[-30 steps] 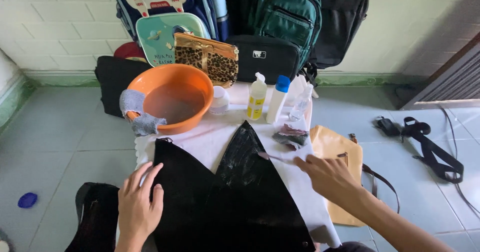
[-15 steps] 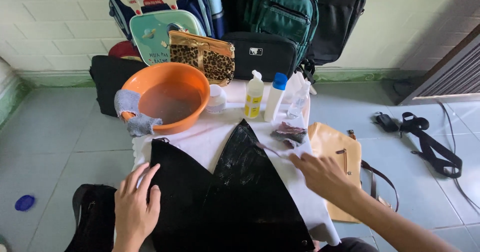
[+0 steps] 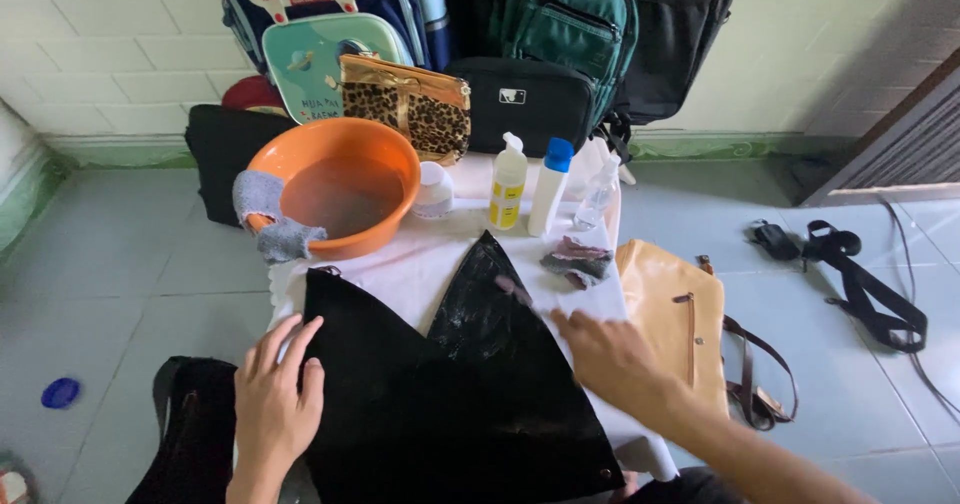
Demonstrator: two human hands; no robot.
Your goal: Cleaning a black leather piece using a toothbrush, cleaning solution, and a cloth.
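A black leather bag [image 3: 450,404] with two pointed flaps lies on a white cloth [image 3: 410,264] in front of me. My left hand [image 3: 272,399] rests flat on its left edge, fingers spread and holding nothing. My right hand [image 3: 605,359] grips a thin brush [image 3: 515,289]. The brush head touches the bag's right flap, which shows pale smears. A crumpled dark rag [image 3: 577,261] lies just beyond the brush.
An orange basin [image 3: 385,164] of water with a grey cloth [image 3: 265,214] on its rim stands at back left. Beside it are a small white jar [image 3: 435,192] and three bottles [image 3: 508,184]. A tan bag [image 3: 665,304] lies right, backpacks [image 3: 570,24] line the wall, and a black strap [image 3: 860,284] is on the floor.
My right hand has slid left and toward me, bringing the brush head from the white cloth onto the bag's right flap. My left hand has stayed put.
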